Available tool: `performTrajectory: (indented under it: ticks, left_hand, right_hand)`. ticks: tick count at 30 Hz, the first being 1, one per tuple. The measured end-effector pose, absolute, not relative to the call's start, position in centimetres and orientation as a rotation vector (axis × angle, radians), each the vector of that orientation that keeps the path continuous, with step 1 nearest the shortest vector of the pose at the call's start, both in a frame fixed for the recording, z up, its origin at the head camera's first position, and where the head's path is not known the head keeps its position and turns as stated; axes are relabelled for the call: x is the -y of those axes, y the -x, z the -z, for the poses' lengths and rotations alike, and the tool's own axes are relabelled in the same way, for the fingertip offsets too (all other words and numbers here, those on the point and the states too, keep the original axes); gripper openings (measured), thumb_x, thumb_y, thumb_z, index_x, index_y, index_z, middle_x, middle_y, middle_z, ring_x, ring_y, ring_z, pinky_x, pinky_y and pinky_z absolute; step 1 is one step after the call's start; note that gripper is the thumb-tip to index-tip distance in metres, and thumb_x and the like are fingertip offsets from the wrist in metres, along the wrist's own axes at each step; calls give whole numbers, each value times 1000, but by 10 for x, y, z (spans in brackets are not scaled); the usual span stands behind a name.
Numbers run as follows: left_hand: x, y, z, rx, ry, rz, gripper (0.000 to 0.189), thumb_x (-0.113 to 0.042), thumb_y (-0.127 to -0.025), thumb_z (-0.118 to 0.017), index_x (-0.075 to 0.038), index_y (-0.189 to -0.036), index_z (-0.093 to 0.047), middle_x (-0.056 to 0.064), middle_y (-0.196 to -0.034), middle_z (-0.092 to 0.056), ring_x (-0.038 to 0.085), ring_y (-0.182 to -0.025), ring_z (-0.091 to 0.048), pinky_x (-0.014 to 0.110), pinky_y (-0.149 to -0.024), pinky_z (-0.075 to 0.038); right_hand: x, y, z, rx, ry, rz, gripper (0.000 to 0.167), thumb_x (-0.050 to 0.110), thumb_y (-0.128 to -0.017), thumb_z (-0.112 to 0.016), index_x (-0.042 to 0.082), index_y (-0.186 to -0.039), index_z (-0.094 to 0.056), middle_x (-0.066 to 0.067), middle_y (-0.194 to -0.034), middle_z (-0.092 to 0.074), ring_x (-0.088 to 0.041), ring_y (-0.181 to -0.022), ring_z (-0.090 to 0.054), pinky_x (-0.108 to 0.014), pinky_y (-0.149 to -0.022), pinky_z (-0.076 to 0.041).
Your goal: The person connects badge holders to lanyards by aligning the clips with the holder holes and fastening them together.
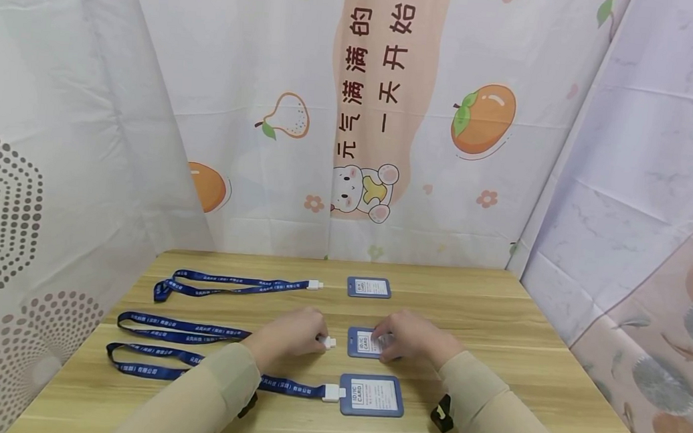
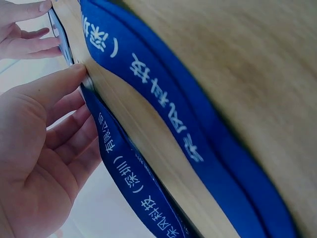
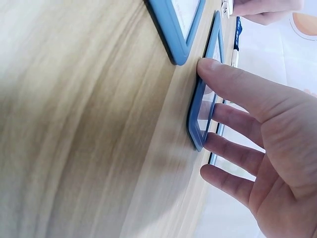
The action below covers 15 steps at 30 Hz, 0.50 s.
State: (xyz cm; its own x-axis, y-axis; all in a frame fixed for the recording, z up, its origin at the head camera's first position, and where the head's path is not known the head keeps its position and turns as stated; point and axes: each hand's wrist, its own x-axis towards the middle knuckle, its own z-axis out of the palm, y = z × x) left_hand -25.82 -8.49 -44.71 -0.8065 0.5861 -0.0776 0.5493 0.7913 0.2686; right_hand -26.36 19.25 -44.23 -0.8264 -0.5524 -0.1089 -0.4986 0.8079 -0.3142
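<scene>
My left hand (image 1: 297, 330) pinches the white clip (image 1: 329, 342) of the middle blue lanyard (image 1: 212, 330) between thumb and fingers. That lanyard (image 2: 121, 161) trails leftward over the table, white lettering along its strap. Just right of the clip lies a blue ID badge holder (image 1: 352, 343) with a white card inside, its slotted end toward the clip. A small gap separates the two. My right hand (image 1: 415, 340) holds this badge holder (image 3: 195, 116) by its long edges, thumb on the near edge and fingers on the far one. The hand covers its right part.
Nearer me, another badge holder (image 1: 397, 398) has a lanyard (image 1: 292, 388) joined at its slot by a white clip (image 1: 331, 393). Farther back lie a third lanyard (image 1: 220, 293) and a separate badge holder (image 1: 386, 289). Printed curtains (image 1: 252, 190) surround the wooden table (image 1: 467, 299).
</scene>
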Motion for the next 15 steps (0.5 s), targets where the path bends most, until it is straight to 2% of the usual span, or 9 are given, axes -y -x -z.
performTrajectory:
  ticks: [7, 15]
  left_hand:
    - [83, 257, 445, -2808, -915, -379, 10, -25, -91, -77, -23, -82, -77, -9, -79, -58, 9, -72, -54, 27, -67, -47]
    - [79, 258, 445, -2806, -909, -385, 10, -24, -92, -77, -23, -82, -77, -9, -76, -58, 8, -68, -54, 26, -65, -47]
  right_hand:
    - [-193, 265, 445, -2805, 835, 393, 38, 30, -74, -92, 24, -109, -79, 7, -115, -72, -13, -100, -62, -41, -91, -52]
    - [-191, 263, 443, -2808, 803, 400, 37, 29, -74, -92, 26, -108, -79, 8, -115, -71, -13, -99, -61, -42, -92, -51]
